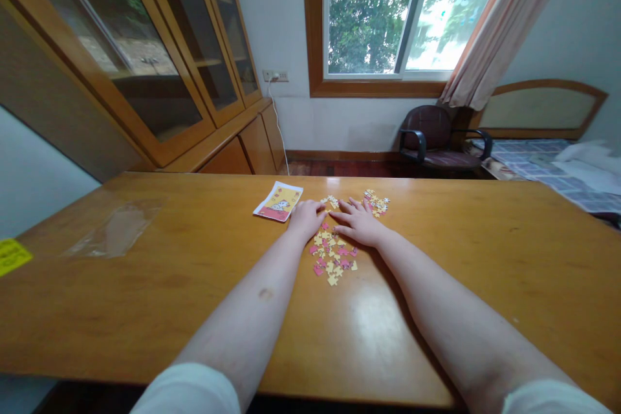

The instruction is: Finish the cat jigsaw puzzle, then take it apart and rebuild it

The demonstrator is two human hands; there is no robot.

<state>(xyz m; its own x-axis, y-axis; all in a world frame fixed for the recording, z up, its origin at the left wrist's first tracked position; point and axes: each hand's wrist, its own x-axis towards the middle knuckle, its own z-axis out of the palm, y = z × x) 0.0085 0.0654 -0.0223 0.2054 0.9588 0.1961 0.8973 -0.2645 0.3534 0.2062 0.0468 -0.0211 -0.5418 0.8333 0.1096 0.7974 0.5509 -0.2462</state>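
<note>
Jigsaw puzzle pieces point(332, 255), yellow and pink, lie loosely scattered on the wooden table below and between my hands. My left hand point(305, 218) rests at the left of the pieces, fingers slightly bent and apart, their tips by the pieces. Palm down, my right hand point(361, 223) has its fingers spread over the table. Between the fingertips of both hands is a small cluster of pale pieces point(330, 201). Another pile of puzzle pieces point(378, 202) sits just beyond my right hand, partly covered by its fingers. A yellow and pink picture card point(279, 201) lies beside my left hand.
A clear plastic bag point(119, 229) lies flat on the left of the wooden table point(485, 252). Near the left edge is a yellow label point(13, 257). Beyond the table are a glass-door cabinet point(204, 32), an office chair point(434, 136), a bed point(548, 165) and a window point(373, 13).
</note>
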